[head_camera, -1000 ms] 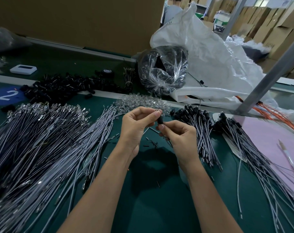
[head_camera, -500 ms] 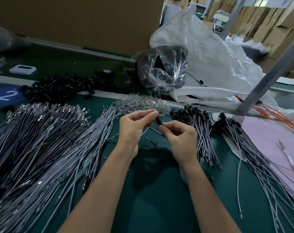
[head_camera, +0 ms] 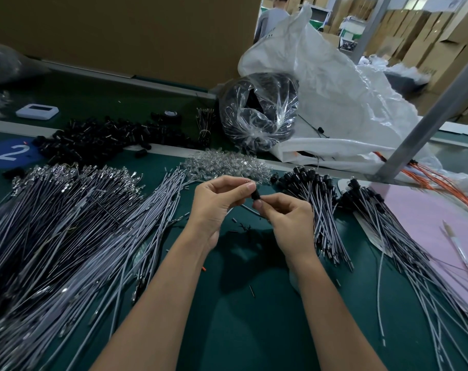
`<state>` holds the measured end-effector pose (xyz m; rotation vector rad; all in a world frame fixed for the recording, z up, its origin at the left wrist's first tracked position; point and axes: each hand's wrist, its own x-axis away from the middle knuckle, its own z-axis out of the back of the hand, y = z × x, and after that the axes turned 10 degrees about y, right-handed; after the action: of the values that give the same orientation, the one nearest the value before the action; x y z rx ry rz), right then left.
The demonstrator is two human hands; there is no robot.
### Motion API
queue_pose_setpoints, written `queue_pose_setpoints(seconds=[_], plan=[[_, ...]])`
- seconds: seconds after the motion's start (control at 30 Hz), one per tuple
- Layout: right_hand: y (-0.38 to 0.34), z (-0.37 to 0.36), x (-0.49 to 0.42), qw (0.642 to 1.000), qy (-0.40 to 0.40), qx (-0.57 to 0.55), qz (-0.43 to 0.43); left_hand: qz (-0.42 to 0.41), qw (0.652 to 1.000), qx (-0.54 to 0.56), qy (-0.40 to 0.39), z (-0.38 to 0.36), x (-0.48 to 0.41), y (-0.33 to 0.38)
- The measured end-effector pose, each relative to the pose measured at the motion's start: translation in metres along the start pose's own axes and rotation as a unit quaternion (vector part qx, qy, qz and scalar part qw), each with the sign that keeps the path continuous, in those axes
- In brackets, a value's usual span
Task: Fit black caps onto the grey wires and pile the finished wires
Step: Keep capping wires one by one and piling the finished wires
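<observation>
A short, matte, cylindrical black cap (head_camera: 255,195) was held above the middle of the smooth green work surface (head_camera: 254,330). Its upper end was pinched by the left hand (head_camera: 217,207) and its lower end by the right hand (head_camera: 286,218), whose other fingers were curled (any wire inside was hidden). Thin, glossy grey wires (head_camera: 67,223) were fanned along the left edge. Capped wires (head_camera: 318,204) were piled toward the right edge.

A black cap (head_camera: 255,195), grey wires (head_camera: 80,223), dark green table (head_camera: 254,330), pink sheet (head_camera: 420,218), and apparently orange cables (head_camera: 439,180).
</observation>
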<state>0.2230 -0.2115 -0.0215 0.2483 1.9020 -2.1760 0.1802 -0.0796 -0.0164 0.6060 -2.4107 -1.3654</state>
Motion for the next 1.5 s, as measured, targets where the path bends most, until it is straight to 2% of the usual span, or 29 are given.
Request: queue_pose_setpoints(seconds=[0.4, 1.5], plan=[[-0.0013, -0.0008, -0.0038, 0.999, -0.039, -0.025, 0.013, 0.002, 1.000, 0.006, -0.014, 0.0013, -0.0027, 0.0010], [0.0000, 0.0021, -0.0044, 0.998, -0.059, -0.032, 0.014, -0.008, 1.000, 0.005, -0.013, 0.0014, -0.0027, 0.0000]])
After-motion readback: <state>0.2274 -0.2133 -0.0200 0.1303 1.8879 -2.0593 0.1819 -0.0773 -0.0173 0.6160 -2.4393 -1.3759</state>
